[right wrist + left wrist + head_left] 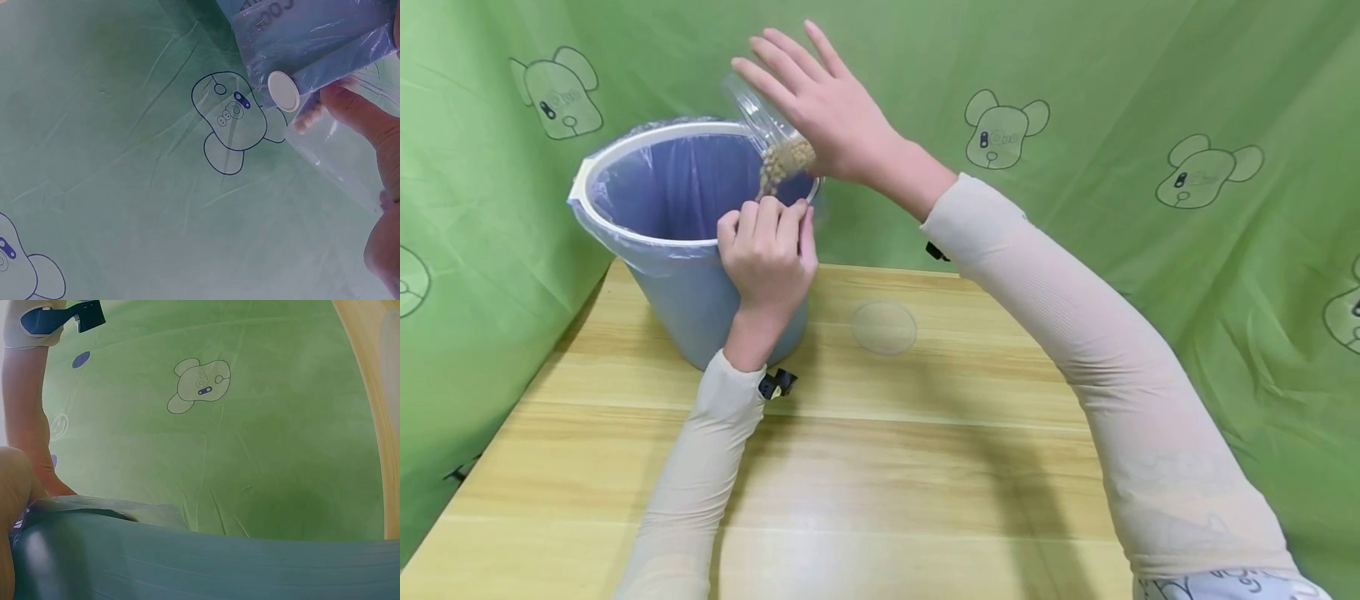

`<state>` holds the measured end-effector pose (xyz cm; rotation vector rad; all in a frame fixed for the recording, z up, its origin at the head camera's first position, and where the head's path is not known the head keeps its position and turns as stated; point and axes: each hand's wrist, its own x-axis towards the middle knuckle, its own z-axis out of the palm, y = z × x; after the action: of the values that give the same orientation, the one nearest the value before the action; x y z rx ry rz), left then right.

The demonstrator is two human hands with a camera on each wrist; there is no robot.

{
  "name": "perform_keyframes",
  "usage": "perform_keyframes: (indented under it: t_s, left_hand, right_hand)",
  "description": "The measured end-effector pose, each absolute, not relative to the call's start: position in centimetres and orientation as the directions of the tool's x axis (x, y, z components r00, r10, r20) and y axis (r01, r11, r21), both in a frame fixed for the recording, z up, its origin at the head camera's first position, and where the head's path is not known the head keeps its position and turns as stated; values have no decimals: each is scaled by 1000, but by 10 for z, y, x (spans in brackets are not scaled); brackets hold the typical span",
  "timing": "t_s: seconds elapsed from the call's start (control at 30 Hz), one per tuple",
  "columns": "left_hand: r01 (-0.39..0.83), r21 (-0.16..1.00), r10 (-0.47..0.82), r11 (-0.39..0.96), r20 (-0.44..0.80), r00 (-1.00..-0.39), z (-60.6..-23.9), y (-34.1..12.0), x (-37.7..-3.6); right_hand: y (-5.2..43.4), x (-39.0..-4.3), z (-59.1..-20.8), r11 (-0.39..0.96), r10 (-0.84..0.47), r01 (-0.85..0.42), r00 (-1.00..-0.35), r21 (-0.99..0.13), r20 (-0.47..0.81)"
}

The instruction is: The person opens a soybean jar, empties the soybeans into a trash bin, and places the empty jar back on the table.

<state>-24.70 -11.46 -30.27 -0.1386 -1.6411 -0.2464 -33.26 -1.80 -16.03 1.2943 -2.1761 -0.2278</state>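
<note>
beige pieces (784, 161) in tilted clear jar (762, 117)

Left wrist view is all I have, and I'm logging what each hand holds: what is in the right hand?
Observer: The right hand holds a clear, round, plastic-looking jar, tilted.
Operator: Anything inside it?
Observer: Yes, small beige bean-like pieces.
Operator: And which part of the bin does the left hand hold?
Observer: The left hand grips the near side of the white oval rim of the blue tapered plastic bin.
</note>
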Motion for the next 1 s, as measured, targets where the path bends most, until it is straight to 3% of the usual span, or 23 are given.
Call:
perform_keyframes:
  t_s: [0.43,1.0]
  left_hand:
    - [237,84,-59,968,992,-108,-303,-114,-246]
    - [240,85,-62,967,993,-104,-302,-114,-246]
  right_hand:
    - [-16,-331,-163,490,-853,-745,-304,453,423]
    - [-12,-327,-162,446,-889,-708,-280,548,362]
